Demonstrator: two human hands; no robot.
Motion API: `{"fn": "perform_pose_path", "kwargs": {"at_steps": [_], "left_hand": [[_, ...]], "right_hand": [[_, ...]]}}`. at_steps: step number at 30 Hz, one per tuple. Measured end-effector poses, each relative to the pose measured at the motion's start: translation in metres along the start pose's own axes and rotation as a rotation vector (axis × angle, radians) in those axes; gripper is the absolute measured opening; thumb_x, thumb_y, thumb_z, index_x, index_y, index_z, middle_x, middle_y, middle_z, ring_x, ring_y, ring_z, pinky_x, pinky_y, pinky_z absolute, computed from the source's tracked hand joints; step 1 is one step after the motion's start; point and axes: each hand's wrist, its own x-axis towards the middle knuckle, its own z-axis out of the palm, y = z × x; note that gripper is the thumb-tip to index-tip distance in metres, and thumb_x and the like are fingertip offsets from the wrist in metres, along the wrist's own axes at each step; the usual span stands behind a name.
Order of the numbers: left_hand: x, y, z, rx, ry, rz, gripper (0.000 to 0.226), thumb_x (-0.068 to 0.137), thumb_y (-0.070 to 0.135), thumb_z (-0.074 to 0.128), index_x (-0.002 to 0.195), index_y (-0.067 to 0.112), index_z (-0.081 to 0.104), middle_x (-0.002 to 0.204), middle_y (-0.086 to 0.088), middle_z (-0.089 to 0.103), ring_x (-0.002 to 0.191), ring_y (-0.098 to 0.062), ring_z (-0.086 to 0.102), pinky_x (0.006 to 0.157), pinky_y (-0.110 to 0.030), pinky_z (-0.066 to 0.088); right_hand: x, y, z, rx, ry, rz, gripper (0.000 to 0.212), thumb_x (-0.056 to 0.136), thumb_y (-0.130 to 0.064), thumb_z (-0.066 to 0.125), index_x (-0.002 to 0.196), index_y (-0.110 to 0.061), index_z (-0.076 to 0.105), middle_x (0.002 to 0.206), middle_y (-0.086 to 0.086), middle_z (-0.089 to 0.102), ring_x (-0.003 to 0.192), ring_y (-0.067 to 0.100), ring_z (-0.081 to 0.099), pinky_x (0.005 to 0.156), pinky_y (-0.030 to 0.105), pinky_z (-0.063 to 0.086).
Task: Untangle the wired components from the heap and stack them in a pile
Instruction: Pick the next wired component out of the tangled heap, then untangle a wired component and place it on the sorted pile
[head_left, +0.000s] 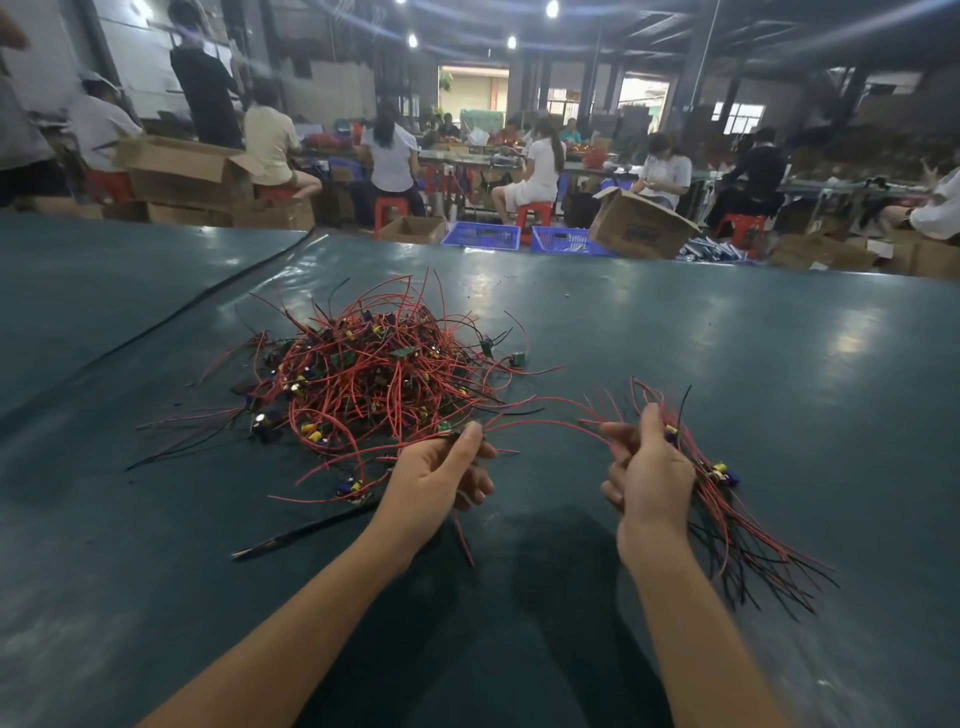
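Here, one item: your left hand (441, 483), fingers (470, 434) pinched on a wired component (445, 427) at the heap (363, 374) edge on the tabletop (727, 338), should draw slowly, right hand (652, 467) gripping the bundle (727, 519) aside.

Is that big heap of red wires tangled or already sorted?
Tangled: in the heap wires loop and cross every way, unlike the bundle in the right hand, where they run roughly side by side.
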Motion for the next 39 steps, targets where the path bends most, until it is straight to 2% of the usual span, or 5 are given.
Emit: {"fn": "perform_pose_path", "kwargs": {"at_steps": [11,18,29,34,39], "left_hand": [[0.001,-0.006,-0.002,0.226,0.237,0.219,0.042,0.099,0.040,0.045,0.073,0.016,0.067,0.069,0.006,0.071,0.051,-0.008,0.059,0.053,-0.016,0.044],[-0.006,0.006,0.001,0.534,0.036,0.529,0.042,0.092,0.024,0.063,0.123,-0.004,0.061,0.093,0.002,0.062,0.070,-0.002,0.059,0.066,-0.013,0.049],[-0.009,-0.006,-0.005,0.988,-0.012,0.658,0.056,0.094,0.028,0.052,0.147,0.016,0.039,0.145,-0.003,0.042,0.100,-0.015,0.059,0.087,-0.041,0.051],[-0.001,-0.011,-0.015,1.102,0.111,0.545,0.044,0.089,0.026,0.064,0.132,0.019,0.058,0.139,-0.003,0.048,0.114,-0.021,0.053,0.096,-0.042,0.042],[0.005,-0.008,-0.027,1.040,0.188,0.542,0.020,0.087,0.015,0.068,0.106,0.018,0.071,0.112,0.004,0.064,0.102,-0.019,0.059,0.086,-0.036,0.042]], "right_hand": [[-0.035,0.005,0.023,-0.122,-0.062,-0.312,0.011,0.099,-0.025,0.056,0.091,-0.017,0.055,0.067,0.002,0.072,0.045,0.012,0.043,0.051,0.031,0.037],[-0.052,0.015,0.036,-0.205,-0.549,-0.086,0.027,0.094,-0.032,0.059,0.082,-0.011,0.070,0.064,0.004,0.066,0.046,0.009,0.054,0.038,0.017,0.040],[-0.035,-0.007,0.029,0.132,-0.046,-0.121,0.023,0.099,-0.031,0.054,0.082,-0.024,0.068,0.059,-0.002,0.047,0.040,0.010,0.050,0.040,0.026,0.049],[-0.009,-0.016,0.000,-0.516,0.061,-0.521,0.032,0.097,-0.042,0.052,0.068,-0.032,0.062,0.054,-0.012,0.046,0.055,0.015,0.044,0.055,0.030,0.039],[0.005,-0.003,-0.022,-1.170,0.115,-0.269,0.049,0.095,-0.051,0.049,0.138,-0.029,0.052,0.124,0.009,0.057,0.107,0.035,0.057,0.078,0.041,0.041]]}}
